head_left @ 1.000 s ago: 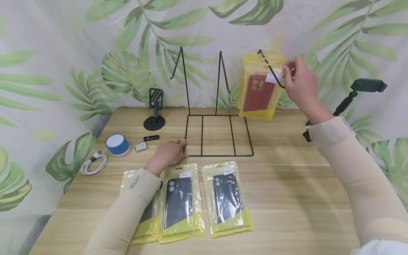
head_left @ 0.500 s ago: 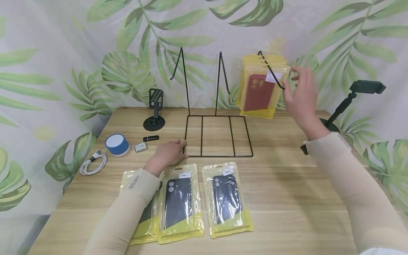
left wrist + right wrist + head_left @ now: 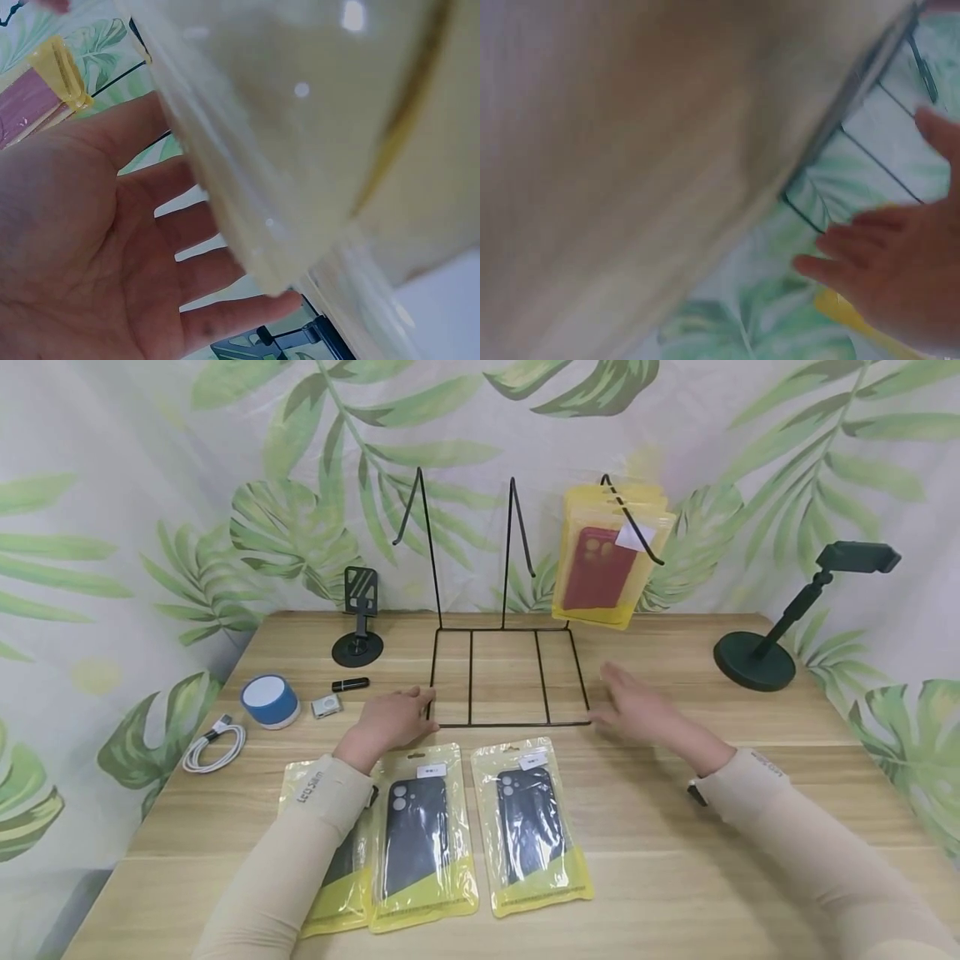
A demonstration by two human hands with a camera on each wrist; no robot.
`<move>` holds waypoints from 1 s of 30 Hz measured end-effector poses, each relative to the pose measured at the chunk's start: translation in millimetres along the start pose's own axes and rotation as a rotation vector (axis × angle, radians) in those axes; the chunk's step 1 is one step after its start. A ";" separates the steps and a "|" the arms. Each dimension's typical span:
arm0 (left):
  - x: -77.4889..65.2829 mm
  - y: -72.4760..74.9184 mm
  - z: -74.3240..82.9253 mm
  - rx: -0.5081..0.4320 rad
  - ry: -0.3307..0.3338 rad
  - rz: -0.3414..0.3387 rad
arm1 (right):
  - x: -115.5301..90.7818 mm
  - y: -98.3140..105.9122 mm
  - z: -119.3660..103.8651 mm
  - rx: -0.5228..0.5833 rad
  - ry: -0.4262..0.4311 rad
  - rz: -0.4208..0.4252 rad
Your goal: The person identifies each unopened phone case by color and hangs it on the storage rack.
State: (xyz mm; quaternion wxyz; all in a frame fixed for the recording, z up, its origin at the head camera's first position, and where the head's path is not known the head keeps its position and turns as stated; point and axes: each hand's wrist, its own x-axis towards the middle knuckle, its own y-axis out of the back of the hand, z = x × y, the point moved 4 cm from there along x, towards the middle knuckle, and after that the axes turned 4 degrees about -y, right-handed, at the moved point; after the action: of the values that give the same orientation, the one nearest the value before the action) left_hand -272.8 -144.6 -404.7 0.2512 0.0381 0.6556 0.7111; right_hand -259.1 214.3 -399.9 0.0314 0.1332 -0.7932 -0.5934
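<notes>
From the head view, my left hand [image 3: 390, 720] rests flat, fingers straight, at the rack's [image 3: 506, 677] front-left corner. My right hand [image 3: 637, 710], fingers straight and spread, hovers off its front-right corner, holding nothing. Nearest it, the right packet [image 3: 532, 827] lies flat before the rack, long axis toward it, label end nearest. I judge a careless sweep could knock the rack and swing the red packet [image 3: 603, 568] hanging on its right hook.

Left wrist: fingers [image 3: 187, 225] apart, a packet [image 3: 300, 150] beside them.

Right wrist: blurred; fingers [image 3: 855, 262] apart near the wire.
</notes>
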 end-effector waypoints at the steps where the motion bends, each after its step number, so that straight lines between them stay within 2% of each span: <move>1: 0.2 0.0 -0.1 0.002 -0.002 0.000 | 0.3 -7.1 -1.6 -0.015 0.016 -0.039; 6: 0.7 1.8 -0.3 0.003 -0.011 0.014 | 4.8 -19.8 -7.9 -0.049 0.026 -0.126; 13: 0.5 1.1 -0.4 0.012 -0.021 0.006 | 7.9 -20.5 -16.0 -0.153 0.036 -0.176; 18: -2.6 2.4 4.8 0.019 -0.018 -0.006 | 7.2 -19.4 -20.1 -0.177 0.017 -0.191; 21: -7.5 5.4 20.5 0.048 -0.069 0.015 | 6.3 -19.1 -21.7 -0.184 -0.002 -0.213; 24: -12.6 8.0 45.9 0.079 -0.175 0.026 | 6.5 -18.8 -22.3 -0.188 -0.013 -0.228; 27: -16.0 7.5 68.8 0.116 -0.262 -0.002 | 7.5 -18.5 -22.0 -0.190 -0.015 -0.233; 30: -15.6 3.7 81.0 0.144 -0.288 -0.031 | 8.3 -18.9 -22.0 -0.199 -0.010 -0.234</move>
State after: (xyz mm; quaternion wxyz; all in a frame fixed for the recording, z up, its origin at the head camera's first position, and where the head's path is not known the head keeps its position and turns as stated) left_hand -229.3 -77.0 -385.8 0.3502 0.1474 0.6627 0.6453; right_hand -259.3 186.7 -412.3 -0.0288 0.2179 -0.7098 -0.6692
